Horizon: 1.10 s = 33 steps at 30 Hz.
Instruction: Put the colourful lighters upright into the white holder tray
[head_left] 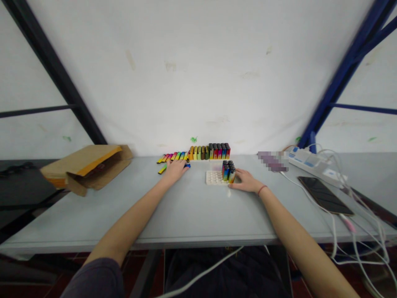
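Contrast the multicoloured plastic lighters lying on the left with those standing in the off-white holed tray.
Pose: the lying multicoloured plastic lighters are flat; the standing multicoloured plastic lighters are upright. Support: the lying lighters rest on the light grey tabletop; the standing ones sit in the off-white holed tray. Shared: both groups have bright bodies with dark ends.

I get bright, even light on the wall (pixel 201 82) and bench (pixel 186 215), its source unclear to me, with a small glare (pixel 228 192) near the middle. Below the near edge my view turns dark. Wide-angle stretch slants the left post (pixel 58 70) and right post (pixel 343 70); the lighters (pixel 226 174) look soft; a patch (pixel 273 161) far right is pixelated.
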### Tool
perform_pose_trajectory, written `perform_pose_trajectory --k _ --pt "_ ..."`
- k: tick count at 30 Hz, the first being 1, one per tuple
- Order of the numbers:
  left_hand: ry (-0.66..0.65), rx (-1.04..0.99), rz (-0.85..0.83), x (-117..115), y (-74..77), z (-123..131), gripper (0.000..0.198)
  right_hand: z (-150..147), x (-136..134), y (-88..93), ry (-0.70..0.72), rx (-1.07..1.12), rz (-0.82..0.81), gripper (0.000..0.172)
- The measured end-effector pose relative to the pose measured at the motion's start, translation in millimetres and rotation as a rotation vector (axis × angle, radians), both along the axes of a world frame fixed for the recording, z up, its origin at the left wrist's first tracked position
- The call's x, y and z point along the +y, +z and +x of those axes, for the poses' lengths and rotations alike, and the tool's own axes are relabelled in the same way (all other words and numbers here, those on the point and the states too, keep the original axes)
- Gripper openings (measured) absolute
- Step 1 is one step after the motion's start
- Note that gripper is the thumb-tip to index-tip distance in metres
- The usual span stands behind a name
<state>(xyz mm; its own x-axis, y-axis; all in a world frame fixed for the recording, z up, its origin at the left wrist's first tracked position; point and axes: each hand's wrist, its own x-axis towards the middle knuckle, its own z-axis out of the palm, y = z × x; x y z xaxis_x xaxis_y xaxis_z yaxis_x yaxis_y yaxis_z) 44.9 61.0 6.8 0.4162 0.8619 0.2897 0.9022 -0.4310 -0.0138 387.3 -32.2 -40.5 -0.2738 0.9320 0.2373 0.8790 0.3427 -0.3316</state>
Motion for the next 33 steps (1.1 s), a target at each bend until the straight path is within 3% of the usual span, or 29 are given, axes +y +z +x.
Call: perform_pose_trajectory --k 6,13,19,22,26,33 --pt "0.073 -0.067 0.080 -14 12.7 8 0.037 2 2 -2.1 0.001 0.018 0.010 0.065" --pt "0.133 -0.124 0.022 -16 -3.4 -10 0.038 3 3 -2.5 0.029 0.051 0.030 0.061" --pt "-0.078 -0.063 -0.141 -10 -0.6 -51 0.055 1 1 0.4 0.033 0.058 0.030 0.062" --pt "-0.131 -0.040 -0.150 -14 -8.8 -61 0.047 1 0 1.3 0.033 0.063 0.025 0.059" --pt "-0.027 -0.109 -0.147 -15 -18.5 -54 0.041 1 0 0.8 0.012 0.027 -0.004 0.061" --pt "0.139 -0.154 -0.070 -13 -19.1 -31 0.039 1 0 0.2 0.005 0.017 0.000 0.058"
